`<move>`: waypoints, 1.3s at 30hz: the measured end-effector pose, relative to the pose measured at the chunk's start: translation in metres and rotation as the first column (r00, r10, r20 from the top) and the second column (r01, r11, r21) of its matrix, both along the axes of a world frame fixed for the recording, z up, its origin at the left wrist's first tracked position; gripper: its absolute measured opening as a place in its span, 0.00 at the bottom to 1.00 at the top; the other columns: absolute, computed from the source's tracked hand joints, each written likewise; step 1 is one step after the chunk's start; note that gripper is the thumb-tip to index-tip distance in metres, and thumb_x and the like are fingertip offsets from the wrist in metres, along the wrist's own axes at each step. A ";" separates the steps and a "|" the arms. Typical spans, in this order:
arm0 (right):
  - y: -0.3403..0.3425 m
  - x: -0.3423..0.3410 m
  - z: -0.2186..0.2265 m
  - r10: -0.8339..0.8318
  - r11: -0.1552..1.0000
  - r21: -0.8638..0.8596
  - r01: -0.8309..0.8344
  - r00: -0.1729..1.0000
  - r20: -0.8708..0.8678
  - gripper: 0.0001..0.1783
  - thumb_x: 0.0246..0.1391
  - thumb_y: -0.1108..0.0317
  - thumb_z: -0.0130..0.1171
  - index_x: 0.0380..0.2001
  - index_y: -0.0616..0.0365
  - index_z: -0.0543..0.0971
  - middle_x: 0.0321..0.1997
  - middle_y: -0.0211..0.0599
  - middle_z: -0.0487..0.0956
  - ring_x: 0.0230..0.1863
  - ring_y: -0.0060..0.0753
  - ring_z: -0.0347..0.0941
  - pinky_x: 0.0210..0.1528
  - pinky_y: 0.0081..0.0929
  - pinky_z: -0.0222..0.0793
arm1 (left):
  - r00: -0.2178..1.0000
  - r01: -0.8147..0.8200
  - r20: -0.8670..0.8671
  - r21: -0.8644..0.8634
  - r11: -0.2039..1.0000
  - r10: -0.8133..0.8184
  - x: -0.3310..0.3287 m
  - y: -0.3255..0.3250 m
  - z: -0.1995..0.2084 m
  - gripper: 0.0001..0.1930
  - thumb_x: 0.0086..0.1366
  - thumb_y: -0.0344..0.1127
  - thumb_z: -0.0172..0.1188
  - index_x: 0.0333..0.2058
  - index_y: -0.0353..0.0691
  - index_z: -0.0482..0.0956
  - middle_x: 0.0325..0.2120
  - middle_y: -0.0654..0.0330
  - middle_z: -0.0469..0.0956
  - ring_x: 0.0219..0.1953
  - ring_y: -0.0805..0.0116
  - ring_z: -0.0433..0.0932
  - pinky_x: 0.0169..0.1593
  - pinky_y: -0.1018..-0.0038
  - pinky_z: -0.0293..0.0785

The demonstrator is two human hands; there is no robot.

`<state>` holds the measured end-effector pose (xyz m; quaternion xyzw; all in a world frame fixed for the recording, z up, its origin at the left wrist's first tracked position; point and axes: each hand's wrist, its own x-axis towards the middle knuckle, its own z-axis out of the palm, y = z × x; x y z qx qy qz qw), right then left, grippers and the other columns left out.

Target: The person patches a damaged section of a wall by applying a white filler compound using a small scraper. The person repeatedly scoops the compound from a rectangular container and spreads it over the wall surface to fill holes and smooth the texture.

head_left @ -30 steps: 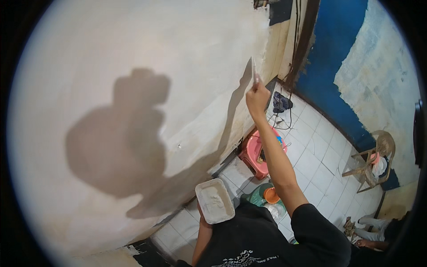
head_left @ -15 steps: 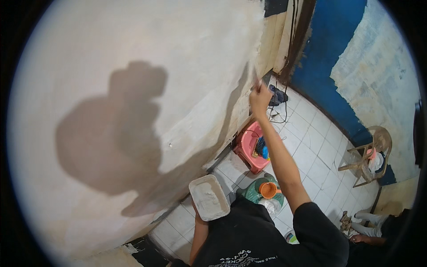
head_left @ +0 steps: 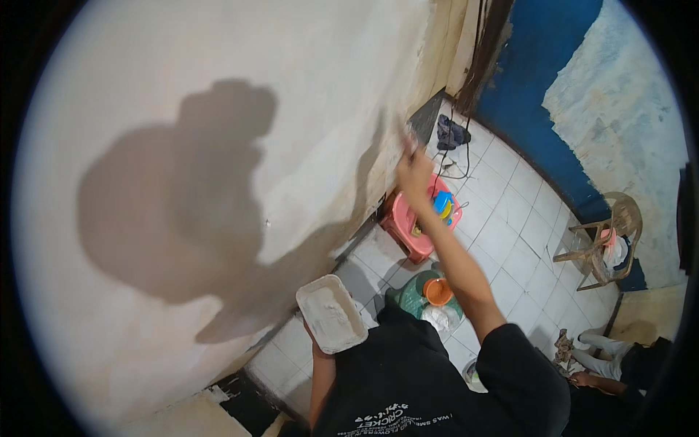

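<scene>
My left hand [head_left: 312,336] holds a shallow white rectangular tub [head_left: 332,315] from below and the side. Pale, pasty material coats its inside; most of the fingers are hidden beneath it. With the arm stretched forward, my right hand [head_left: 415,177] is closed around a thin tool [head_left: 408,138], smeared by motion, whose exact kind I cannot make out. That tool is at the right part of the pale, patchy wall [head_left: 313,131], near its far end. Whether it touches the wall is unclear.
Below my right arm stands a pink plastic stool [head_left: 408,227] with blue and yellow things on it. Nearer is a green container [head_left: 411,300] bearing an orange mug [head_left: 437,291]. Dark cloth [head_left: 453,133] and cables lie farther off. A chair [head_left: 622,226] and another person [head_left: 619,368] are at right.
My right hand with the tool has come down and left along the wall, toward me. The tub in my left hand has shifted slightly left and up in the view, which has itself moved a little.
</scene>
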<state>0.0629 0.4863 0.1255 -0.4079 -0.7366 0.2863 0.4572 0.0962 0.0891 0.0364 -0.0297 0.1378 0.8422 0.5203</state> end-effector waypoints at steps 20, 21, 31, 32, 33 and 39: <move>0.116 -0.037 -0.011 -0.091 0.983 0.132 0.126 0.966 -0.243 0.15 0.56 0.68 0.51 0.42 0.64 0.79 0.19 0.56 0.72 0.18 0.46 0.70 0.24 0.38 0.62 | 0.998 0.012 0.061 0.014 1.000 -0.013 0.005 -0.020 0.029 0.42 0.61 0.62 0.52 0.66 0.41 0.53 0.61 0.45 0.61 0.55 0.45 0.70 0.57 0.44 0.68; 0.104 -0.045 -0.016 -0.093 0.978 0.160 0.131 0.969 -0.229 0.14 0.56 0.69 0.51 0.43 0.64 0.79 0.18 0.55 0.72 0.18 0.42 0.70 0.24 0.37 0.62 | 0.997 -0.011 0.076 -0.013 1.000 0.012 0.005 -0.019 0.028 0.43 0.60 0.62 0.53 0.66 0.41 0.53 0.61 0.45 0.61 0.56 0.45 0.70 0.57 0.44 0.68; -0.105 0.045 -0.030 0.274 0.913 -0.201 -0.356 0.898 -0.344 0.07 0.57 0.74 0.57 0.36 0.66 0.79 0.24 0.30 0.78 0.23 0.15 0.68 0.25 0.20 0.63 | 0.989 0.017 0.149 0.062 0.998 -0.026 0.009 -0.024 -0.006 0.44 0.58 0.63 0.53 0.66 0.41 0.54 0.61 0.44 0.62 0.58 0.45 0.68 0.58 0.46 0.67; -0.119 0.059 -0.013 0.264 0.878 -0.298 -0.375 0.898 -0.352 0.06 0.58 0.73 0.57 0.32 0.67 0.79 0.24 0.25 0.77 0.23 0.14 0.67 0.24 0.19 0.62 | 0.984 -0.018 0.176 -0.040 0.999 0.025 0.011 -0.036 -0.015 0.44 0.59 0.63 0.52 0.66 0.41 0.54 0.61 0.45 0.62 0.58 0.45 0.68 0.58 0.46 0.67; -0.134 0.069 0.008 0.221 0.825 -0.396 -0.403 0.875 -0.430 0.08 0.58 0.71 0.58 0.33 0.67 0.78 0.25 0.29 0.78 0.24 0.14 0.67 0.25 0.17 0.63 | 0.985 -0.018 0.172 -0.081 0.997 0.031 0.013 -0.042 -0.023 0.43 0.60 0.63 0.51 0.66 0.41 0.55 0.61 0.45 0.62 0.58 0.46 0.68 0.59 0.47 0.67; -0.205 0.141 0.086 0.265 0.536 -0.650 -0.539 0.838 -0.477 0.11 0.60 0.71 0.54 0.41 0.67 0.76 0.33 0.30 0.78 0.30 0.16 0.72 0.32 0.16 0.67 | 0.984 -0.054 0.167 -0.036 0.998 0.059 0.017 -0.028 0.023 0.36 0.66 0.60 0.45 0.63 0.40 0.60 0.59 0.47 0.66 0.57 0.52 0.71 0.59 0.51 0.68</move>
